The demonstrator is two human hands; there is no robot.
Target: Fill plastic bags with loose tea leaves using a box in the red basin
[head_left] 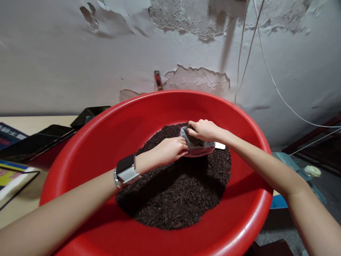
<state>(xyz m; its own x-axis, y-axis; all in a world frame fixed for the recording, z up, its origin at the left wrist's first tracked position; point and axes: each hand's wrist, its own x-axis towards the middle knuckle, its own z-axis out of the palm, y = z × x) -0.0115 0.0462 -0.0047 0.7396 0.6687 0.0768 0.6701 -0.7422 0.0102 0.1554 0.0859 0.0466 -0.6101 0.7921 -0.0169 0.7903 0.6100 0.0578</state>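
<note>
Clear bag (197, 146), both hands gripping, red basin (149, 106)

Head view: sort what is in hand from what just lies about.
In hand:
- left hand and right hand, both gripping the small clear plastic bag
- heap of dark loose leaves
- big round red plastic basin

Lying about:
- black trays
- printed papers
- white cords on the peeling wall
- smartwatch
</note>
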